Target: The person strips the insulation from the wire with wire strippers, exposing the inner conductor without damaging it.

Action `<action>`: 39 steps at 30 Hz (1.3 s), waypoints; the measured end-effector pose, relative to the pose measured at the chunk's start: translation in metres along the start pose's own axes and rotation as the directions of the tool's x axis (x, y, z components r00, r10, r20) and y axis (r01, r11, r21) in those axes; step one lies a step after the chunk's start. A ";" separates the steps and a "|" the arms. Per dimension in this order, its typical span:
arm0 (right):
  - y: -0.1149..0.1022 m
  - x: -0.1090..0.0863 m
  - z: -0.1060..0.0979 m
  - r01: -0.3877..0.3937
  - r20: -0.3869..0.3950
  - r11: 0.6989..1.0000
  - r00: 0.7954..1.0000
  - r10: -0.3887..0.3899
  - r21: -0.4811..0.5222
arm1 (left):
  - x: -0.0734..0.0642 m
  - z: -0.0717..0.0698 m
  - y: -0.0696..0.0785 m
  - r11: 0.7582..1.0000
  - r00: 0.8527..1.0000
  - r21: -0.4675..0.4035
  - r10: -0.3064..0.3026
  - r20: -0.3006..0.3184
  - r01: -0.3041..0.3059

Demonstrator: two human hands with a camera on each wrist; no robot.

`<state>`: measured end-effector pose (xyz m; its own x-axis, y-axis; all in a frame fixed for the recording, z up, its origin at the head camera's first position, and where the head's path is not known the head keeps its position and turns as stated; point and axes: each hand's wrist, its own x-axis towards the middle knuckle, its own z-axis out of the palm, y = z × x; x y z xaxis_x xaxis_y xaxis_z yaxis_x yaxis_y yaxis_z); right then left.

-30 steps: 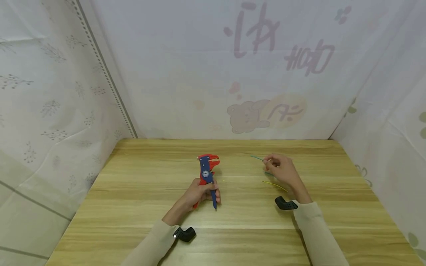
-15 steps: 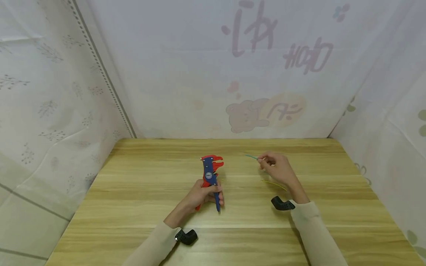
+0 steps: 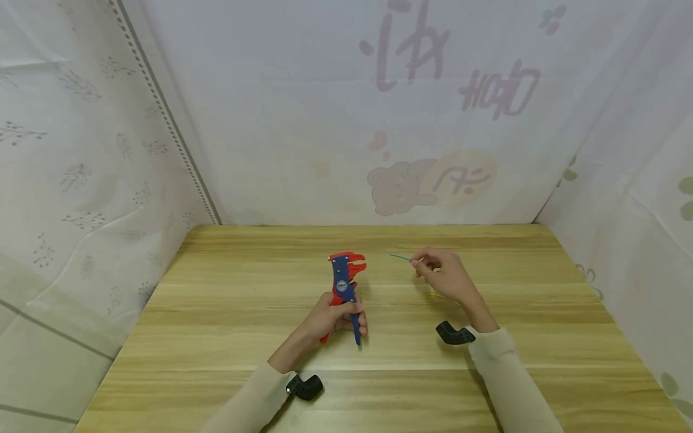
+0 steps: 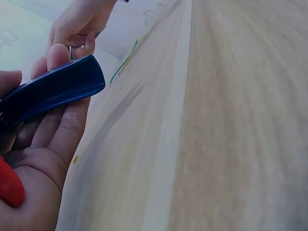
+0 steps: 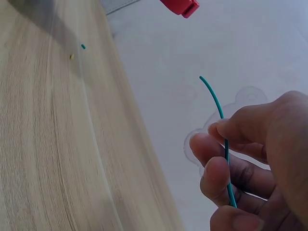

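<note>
My left hand [image 3: 327, 316] grips a red-and-blue wire stripper [image 3: 342, 282] by its handles, its head pointing away and its red jaws facing right. The blue handle [image 4: 57, 89] lies across the fingers in the left wrist view. To the right, my right hand [image 3: 446, 276] pinches a thin green wire [image 5: 216, 101] between thumb and fingers. The wire's free end points left, a short gap from the stripper's jaws. Below the right hand lies a yellow wire [image 3: 445, 297], partly hidden by it. Another green wire [image 4: 125, 65] lies beside it on the table in the left wrist view.
A small yellow scrap [image 5: 72, 57] and a green scrap [image 5: 83, 46] lie on the wooden table [image 3: 390, 385]. A patterned cloth [image 3: 303, 120] hangs along the table's back edge, with more cloth at both sides. Each sleeve carries a black camera mount [image 3: 305, 388].
My right hand has moved left with the green wire, bringing its end closer to the wire stripper. My left hand has shifted slightly right with the stripper.
</note>
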<state>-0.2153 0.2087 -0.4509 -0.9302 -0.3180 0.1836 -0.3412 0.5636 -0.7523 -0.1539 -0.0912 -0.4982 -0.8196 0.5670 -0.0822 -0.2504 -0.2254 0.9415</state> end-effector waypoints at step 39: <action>-0.025 -0.002 0.001 0.074 0.051 0.997 0.996 -0.076 0.032 | -0.002 0.011 0.003 0.999 0.999 0.020 0.026 0.039 -0.027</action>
<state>-0.2054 0.1948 -0.4330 -0.8935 -0.3983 0.2076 -0.4048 0.5141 -0.7562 -0.1475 -0.0839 -0.4915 -0.8050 0.5916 -0.0446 -0.2176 -0.2246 0.9498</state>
